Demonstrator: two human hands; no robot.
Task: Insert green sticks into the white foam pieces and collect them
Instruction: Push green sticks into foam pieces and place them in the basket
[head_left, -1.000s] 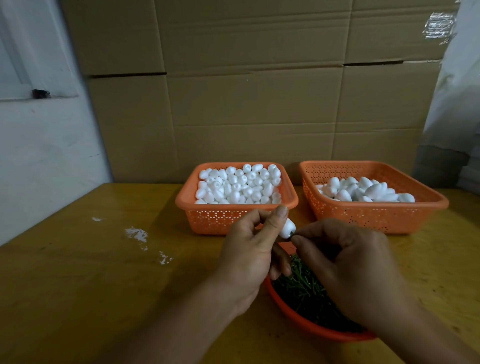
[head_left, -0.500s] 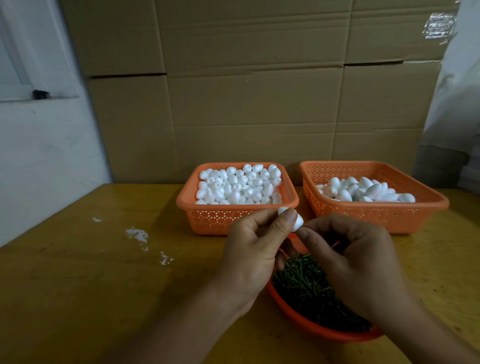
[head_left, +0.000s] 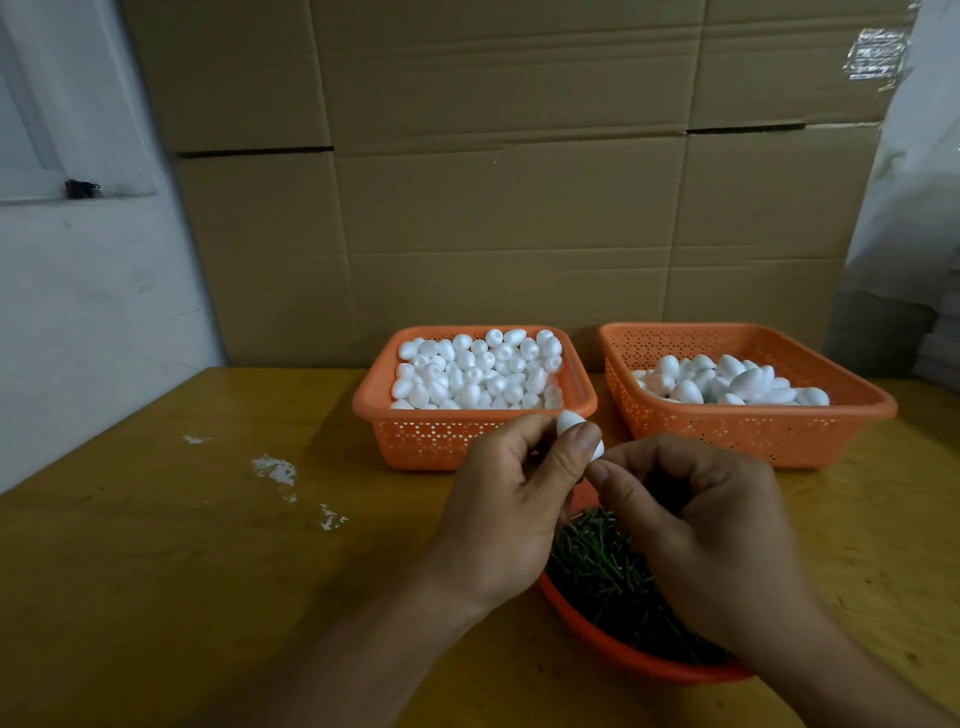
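My left hand (head_left: 511, 512) pinches a small white foam piece (head_left: 569, 422) between thumb and fingers, in front of the left basket. My right hand (head_left: 711, 535) has its fingers curled, and its fingertips meet the foam piece's lower end; any green stick in them is hidden. Below both hands an orange bowl (head_left: 613, 647) holds a heap of green sticks (head_left: 597, 566). The left orange basket (head_left: 415, 431) is full of small white foam pieces (head_left: 478, 371). The right orange basket (head_left: 748, 431) holds larger white foam pieces (head_left: 727, 382).
All of it stands on a yellow wooden table (head_left: 182, 545) with white crumbs (head_left: 275, 467) at the left. Stacked cardboard boxes (head_left: 493, 182) form a wall right behind the baskets. A white wall (head_left: 78, 312) borders the table's left side.
Both hands have risen a little towards the left basket, and the foam piece has turned in my left fingers. My right fingertips have closed up to its lower end.
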